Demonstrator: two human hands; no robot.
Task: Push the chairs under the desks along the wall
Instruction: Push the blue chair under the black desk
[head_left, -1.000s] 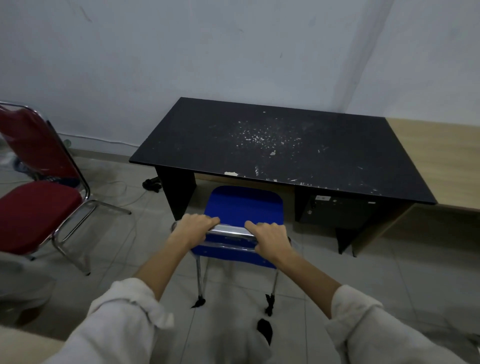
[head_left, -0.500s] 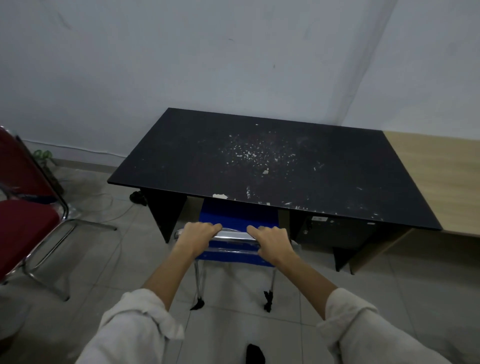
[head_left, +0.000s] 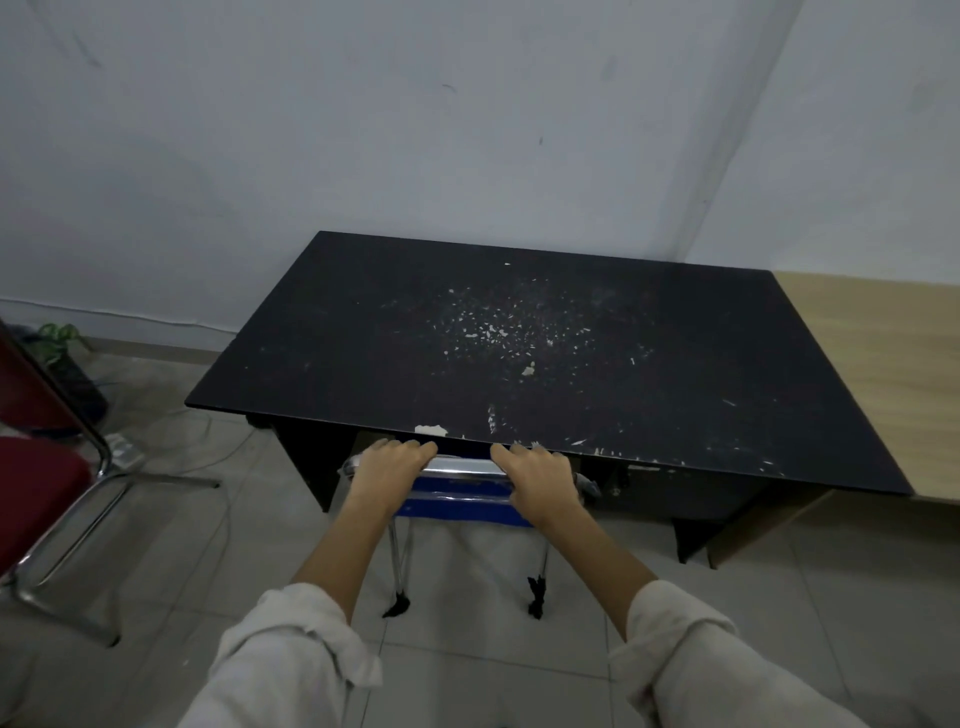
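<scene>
A blue chair (head_left: 457, 501) with a chrome frame stands at the front edge of a black desk (head_left: 545, 358) set against the wall. Its seat is hidden under the desktop; only the backrest and two rear legs show. My left hand (head_left: 389, 470) grips the chrome top rail of the backrest on its left side. My right hand (head_left: 540, 480) grips the same rail on its right side. Both sets of knuckles sit right at the desk's front edge.
A red chair (head_left: 39, 483) with a chrome sled frame stands on the tiled floor at the left. A light wooden desk (head_left: 883, 374) adjoins the black desk on the right. A small potted plant (head_left: 60, 338) and cables lie by the wall at left.
The blue chair has slid forward under the black desk with both hands on its rail; the seat is now out of sight. The view has moved closer to the desk.
</scene>
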